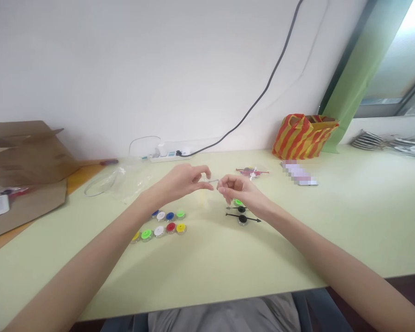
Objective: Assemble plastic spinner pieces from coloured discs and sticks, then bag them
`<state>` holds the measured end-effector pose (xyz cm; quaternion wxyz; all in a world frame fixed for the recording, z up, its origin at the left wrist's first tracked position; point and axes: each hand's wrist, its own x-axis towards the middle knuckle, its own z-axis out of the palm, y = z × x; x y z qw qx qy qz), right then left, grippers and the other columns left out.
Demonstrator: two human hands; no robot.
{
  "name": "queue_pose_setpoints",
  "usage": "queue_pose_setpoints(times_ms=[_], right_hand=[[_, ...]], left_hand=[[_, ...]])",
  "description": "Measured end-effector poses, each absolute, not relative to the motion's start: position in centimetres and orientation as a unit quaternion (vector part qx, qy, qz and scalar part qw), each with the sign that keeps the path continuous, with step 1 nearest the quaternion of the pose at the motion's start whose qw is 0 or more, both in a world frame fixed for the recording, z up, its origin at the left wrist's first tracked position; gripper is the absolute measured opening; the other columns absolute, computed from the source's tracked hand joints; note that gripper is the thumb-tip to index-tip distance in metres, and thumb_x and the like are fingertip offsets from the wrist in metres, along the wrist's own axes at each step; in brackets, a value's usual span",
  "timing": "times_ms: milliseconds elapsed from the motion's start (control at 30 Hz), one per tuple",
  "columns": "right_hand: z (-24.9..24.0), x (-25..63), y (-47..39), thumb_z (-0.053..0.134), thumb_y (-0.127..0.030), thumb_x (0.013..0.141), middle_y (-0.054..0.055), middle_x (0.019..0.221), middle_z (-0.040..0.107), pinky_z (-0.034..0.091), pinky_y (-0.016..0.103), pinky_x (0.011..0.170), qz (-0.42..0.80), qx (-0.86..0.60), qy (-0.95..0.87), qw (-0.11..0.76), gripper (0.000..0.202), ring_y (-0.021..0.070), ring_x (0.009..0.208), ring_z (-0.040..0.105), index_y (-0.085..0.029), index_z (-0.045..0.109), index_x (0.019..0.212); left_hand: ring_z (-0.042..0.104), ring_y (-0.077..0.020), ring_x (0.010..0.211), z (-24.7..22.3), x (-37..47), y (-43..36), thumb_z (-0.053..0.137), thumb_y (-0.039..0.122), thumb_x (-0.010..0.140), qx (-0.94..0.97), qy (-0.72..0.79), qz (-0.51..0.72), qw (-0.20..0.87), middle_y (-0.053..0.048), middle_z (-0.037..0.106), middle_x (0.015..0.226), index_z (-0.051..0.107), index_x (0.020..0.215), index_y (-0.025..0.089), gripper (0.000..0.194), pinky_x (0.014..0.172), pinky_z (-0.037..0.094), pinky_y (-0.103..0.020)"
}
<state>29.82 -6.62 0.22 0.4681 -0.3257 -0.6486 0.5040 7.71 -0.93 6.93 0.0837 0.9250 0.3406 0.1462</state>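
My left hand (191, 179) is raised over the table, its thumb and index finger curved around a small pale piece (212, 180). That piece is thin, greyish and partly hidden, running across the gap between my hands. My right hand (241, 190) pinches at its other end, fingertips close together. Below my right hand lie black discs with arrow pointers (242, 219) on clear bases, and a green disc (238, 202). Below my left hand are two rows of coloured discs, including a red disc (170, 227) and a yellow disc (181, 228); my forearm covers part of the rows.
Farther back lie red and white pointer pieces (252, 173), a phone-like slab (300, 174) and a striped bag (302, 137). A power strip (169, 157) sits by the wall with a black cable (251, 108). Plastic wrapping (127, 182) and a cardboard box (34, 157) are left.
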Motion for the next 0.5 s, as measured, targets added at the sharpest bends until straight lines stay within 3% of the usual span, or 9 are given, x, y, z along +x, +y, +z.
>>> queue_pose_setpoints(times_ms=[100,233,333,400,500], right_hand=[[0.2,29.8,-6.6,0.078,-0.043,0.083,-0.004,0.075,0.048,0.039,0.027,0.063,0.505,-0.332,-0.642,0.473,0.032,0.0111,0.067,0.049,-0.02,0.056,0.081],[0.2,29.8,-6.7,0.073,-0.04,0.088,-0.002,0.078,0.054,0.043,0.028,0.066,0.448,-0.349,-0.672,0.476,0.027,0.013,0.071,0.052,-0.021,0.054,0.084],[0.0,29.8,-6.8,0.065,-0.03,0.093,0.001,0.087,0.06,0.046,0.031,0.072,0.305,-0.357,-0.736,0.488,0.013,0.0151,0.078,0.056,-0.021,0.058,0.086],[-0.4,29.8,-6.8,0.057,-0.024,0.097,0.004,0.09,0.061,0.047,0.032,0.073,0.189,-0.351,-0.789,0.467,0.011,0.0168,0.081,0.057,-0.021,0.064,0.089],[-1.2,29.6,-6.7,0.045,-0.018,0.102,0.008,0.09,0.061,0.045,0.034,0.072,0.036,-0.327,-0.849,0.415,0.027,0.0195,0.084,0.056,-0.023,0.071,0.098]], left_hand=[[0.045,-0.0135,0.057,7.0,7.8,-0.3,0.067,0.054,0.091,0.928,0.345,0.136,0.03,0.006,0.045,0.059,0.064,0.093,0.023,0.032,0.057,0.028,-0.027],[0.047,-0.0148,0.057,6.8,7.4,0.0,0.069,0.054,0.089,0.937,0.323,0.123,-0.045,0.005,0.049,0.062,0.062,0.096,0.023,0.032,0.056,0.027,-0.027],[0.052,-0.0168,0.061,6.2,6.7,-0.6,0.061,0.028,0.096,0.939,0.287,0.136,-0.133,0.002,0.057,0.069,0.058,0.092,0.022,0.008,0.057,0.029,-0.029],[0.056,-0.0187,0.067,5.7,6.1,-1.5,0.049,0.006,0.094,0.936,0.252,0.14,-0.202,-0.002,0.061,0.078,0.056,0.086,0.021,0.018,0.061,0.034,-0.031],[0.064,-0.0218,0.086,4.6,5.1,-2.8,0.037,-0.013,0.082,0.933,0.218,0.121,-0.261,-0.008,0.067,0.104,0.057,0.09,0.02,0.039,0.074,0.044,-0.034]])
